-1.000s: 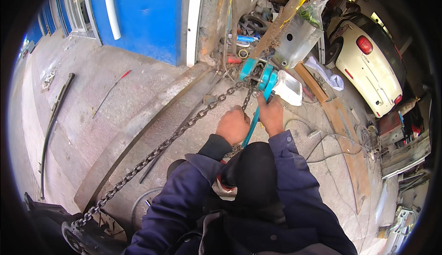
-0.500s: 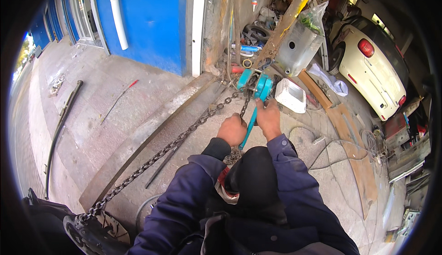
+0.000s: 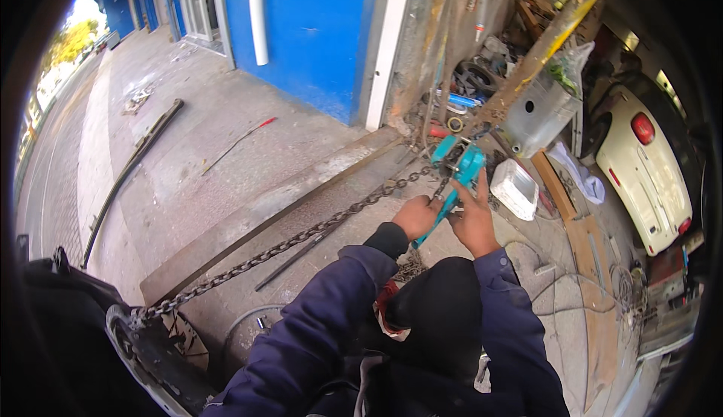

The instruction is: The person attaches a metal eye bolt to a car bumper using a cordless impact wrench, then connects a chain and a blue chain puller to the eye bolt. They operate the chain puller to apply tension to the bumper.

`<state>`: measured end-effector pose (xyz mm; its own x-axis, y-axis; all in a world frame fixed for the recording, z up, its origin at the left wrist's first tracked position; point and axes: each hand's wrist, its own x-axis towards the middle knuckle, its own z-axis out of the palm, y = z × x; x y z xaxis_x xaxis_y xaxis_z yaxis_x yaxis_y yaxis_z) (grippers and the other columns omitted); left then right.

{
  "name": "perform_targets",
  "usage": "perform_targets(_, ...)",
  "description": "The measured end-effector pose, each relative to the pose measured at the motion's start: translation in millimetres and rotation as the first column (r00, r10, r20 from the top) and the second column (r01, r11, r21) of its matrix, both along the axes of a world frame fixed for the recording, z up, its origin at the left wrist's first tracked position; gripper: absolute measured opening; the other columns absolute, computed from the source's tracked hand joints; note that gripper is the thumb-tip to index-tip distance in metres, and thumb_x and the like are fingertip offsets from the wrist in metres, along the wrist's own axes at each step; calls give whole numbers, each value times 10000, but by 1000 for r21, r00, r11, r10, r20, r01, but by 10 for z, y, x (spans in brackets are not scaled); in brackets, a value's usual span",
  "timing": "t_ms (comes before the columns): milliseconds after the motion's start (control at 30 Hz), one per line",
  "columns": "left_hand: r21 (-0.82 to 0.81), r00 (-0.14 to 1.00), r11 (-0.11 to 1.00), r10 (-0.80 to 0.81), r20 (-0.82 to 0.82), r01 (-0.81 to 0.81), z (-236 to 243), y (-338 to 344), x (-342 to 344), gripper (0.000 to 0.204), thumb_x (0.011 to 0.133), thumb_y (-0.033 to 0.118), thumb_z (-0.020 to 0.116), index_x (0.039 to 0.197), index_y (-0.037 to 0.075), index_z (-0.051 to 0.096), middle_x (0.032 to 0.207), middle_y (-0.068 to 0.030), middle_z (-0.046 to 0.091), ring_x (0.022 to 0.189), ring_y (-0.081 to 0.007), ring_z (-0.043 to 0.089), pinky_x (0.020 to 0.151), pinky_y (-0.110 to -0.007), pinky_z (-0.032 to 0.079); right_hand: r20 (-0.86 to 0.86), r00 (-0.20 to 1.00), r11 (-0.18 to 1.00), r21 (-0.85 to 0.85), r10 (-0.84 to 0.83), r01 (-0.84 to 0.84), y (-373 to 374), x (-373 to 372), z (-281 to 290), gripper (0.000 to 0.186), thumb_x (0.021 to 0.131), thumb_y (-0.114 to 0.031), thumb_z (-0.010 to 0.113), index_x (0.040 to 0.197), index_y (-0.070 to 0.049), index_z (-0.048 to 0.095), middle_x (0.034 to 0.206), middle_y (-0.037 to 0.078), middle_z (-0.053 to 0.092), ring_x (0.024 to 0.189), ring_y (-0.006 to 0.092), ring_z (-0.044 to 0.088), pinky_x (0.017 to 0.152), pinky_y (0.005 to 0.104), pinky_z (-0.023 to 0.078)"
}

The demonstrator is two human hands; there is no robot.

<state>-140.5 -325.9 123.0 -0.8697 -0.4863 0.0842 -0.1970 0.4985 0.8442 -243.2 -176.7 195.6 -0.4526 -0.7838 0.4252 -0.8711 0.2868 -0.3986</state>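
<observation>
A teal chain hoist lies beside a rusty post base, its lever pointing toward me. My left hand is closed on the short chain beside that lever. My right hand has its fingers raised and apart, with the index finger extended along the hoist housing at the top of the lever. A long dark chain stretches from the hoist to a black metal assembly at lower left. Loose chain is heaped beneath the lever, partly behind my knee. A white plastic container sits right of the hoist.
A raised concrete strip crosses the paving. A long dark bar and red-tipped rod lie left. Behind are a blue wall, a leaning post and clutter. Right are boards, cables and a cream car.
The view has swung, so the scene sits further right in the picture. My right hand's fingers have lifted from their grip on the lever and now stretch upward along the housing.
</observation>
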Motion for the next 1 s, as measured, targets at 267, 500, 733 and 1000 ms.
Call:
perform_targets(267,585,995,810,89,-41,-48,63,-113,-58,518,1115,411,571,1058,-78,731,857,-177,718,845,-289,704,805,-430,541,-463,874,977,208,148,-55,-12,-214,-22,713,745,-230,941,1376,-97,638,1559,152,524,1364,399,522,1111,518,473)
perform_targets(500,129,999,991,43,-26,-39,-165,-218,-19,472,1109,332,499,1075,-78,733,1101,-350,718,1047,-488,709,925,-558,563,-204,979,972,-231,-15,-33,-290,-696,-84,585,999,-185,770,1470,37,504,1434,288,575,1355,491,556,1137,547,442)
perform_targets(733,82,976,975,203,74,-209,-291,-120,194,495,1012,374,669,1233,-68,641,1093,-342,730,1073,-523,701,943,-581,549,-22,996,986,-149,-81,77,-775,-1947,-114,598,1162,-344,522,1511,138,459,1367,397,616,1271,551,586,1082,516,458)
perform_targets(1000,-363,979,926,162,122,-108,468,-126,2047,357,944,239,752,1149,-28,633,1136,-242,671,1033,-434,700,907,-527,580,722,688,943,-175,-72,283,-1439,-3201,-524,940,997,-817,523,1541,-53,584,1367,170,676,1123,263,697,833,389,612)
